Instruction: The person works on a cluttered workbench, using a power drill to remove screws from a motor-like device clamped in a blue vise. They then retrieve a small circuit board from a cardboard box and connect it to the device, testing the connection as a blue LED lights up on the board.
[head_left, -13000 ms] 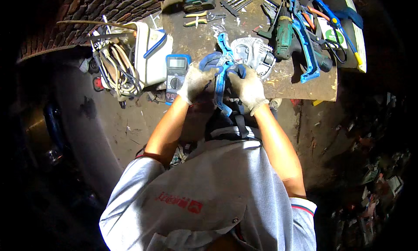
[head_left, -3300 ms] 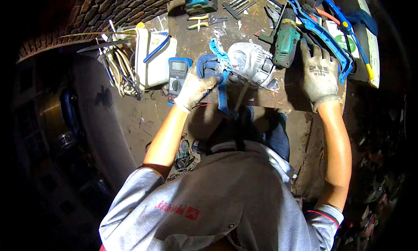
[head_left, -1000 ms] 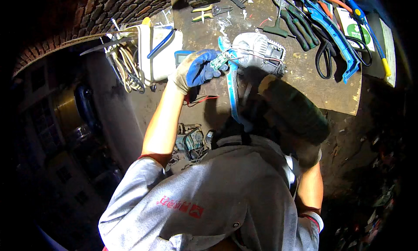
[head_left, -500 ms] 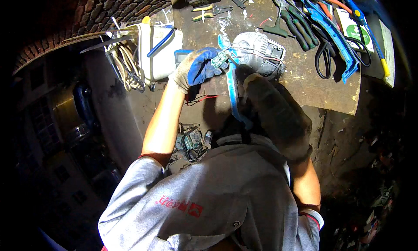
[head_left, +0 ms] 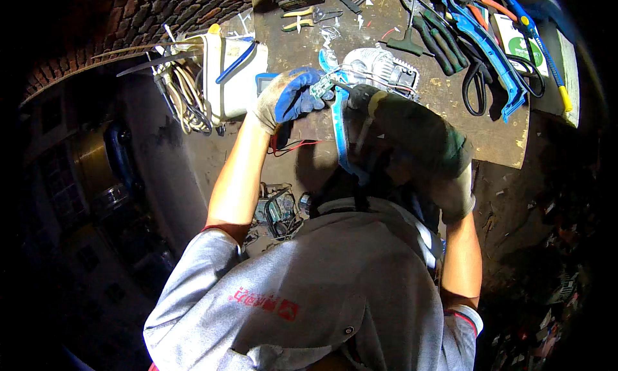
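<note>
My left hand (head_left: 288, 99), in a blue and pale glove, is closed around a small green circuit board (head_left: 322, 85). Thin wires run from the board toward a silver-grey ribbed metal housing (head_left: 376, 63). A long curved blue plastic part (head_left: 340, 123) lies just right of the board, its lower end over the table's near edge. My gloved right hand (head_left: 458, 194) grips a dark power drill (head_left: 412, 120) from behind. The drill's nose points left, and its bit ends close to the board; whether it touches cannot be made out. Shadow hides most of the right fingers.
Left stand a white box (head_left: 235, 81) with a blue pen-like tool on it and coiled cables (head_left: 183, 100). Yellow-handled pliers (head_left: 302, 19) and a T-handle tool (head_left: 407, 44) lie at the back. Right are dark-handled pliers (head_left: 441, 46), scissors (head_left: 476, 87) and another blue casing (head_left: 492, 55).
My right hand and the drill have swung outward to the right, so the drill now lies more level. The left hand has stayed nearly in place with the board.
</note>
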A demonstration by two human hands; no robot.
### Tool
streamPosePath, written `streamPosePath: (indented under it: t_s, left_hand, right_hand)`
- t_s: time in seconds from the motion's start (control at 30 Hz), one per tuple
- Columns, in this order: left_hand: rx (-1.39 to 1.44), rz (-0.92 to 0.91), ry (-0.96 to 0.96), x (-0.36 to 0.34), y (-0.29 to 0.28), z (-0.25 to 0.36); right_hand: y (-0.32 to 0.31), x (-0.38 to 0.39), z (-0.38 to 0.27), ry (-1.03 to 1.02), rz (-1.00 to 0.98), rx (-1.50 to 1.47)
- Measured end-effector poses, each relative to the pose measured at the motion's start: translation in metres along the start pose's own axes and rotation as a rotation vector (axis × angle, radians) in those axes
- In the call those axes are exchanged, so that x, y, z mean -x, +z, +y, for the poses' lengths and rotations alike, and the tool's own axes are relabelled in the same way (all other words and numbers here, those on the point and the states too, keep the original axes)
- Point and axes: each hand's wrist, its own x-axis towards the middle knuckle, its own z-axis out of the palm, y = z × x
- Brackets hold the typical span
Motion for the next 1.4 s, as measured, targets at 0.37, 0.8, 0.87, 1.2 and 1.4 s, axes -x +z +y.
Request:
streamPosePath:
  t_s: [0.37,0.8,0.87,1.2,1.4]
  left_hand:
    - [-0.078,0.036,0.017,0.005,0.005,-0.018]
    - [0.308,0.168,-0.253,0.001,0.023,-0.003]
    - [0.501,0.203,-0.420,-0.005,0.025,0.004]
    - [0.639,0.225,-0.671,-0.009,0.026,0.015]
    - [0.808,0.234,-0.699,-0.005,0.027,0.006]
  right_hand:
    - [-0.010,0.002,0.007,0.297,-0.002,-0.024]
    - [0.006,0.025,0.033,0.456,0.110,-0.449]
    - [0.008,0.023,0.016,0.622,0.150,-0.870]
    - [0.003,0.015,0.028,0.347,0.055,-0.235]
    - [-0.006,-0.001,0.022,0.207,-0.040,-0.004]
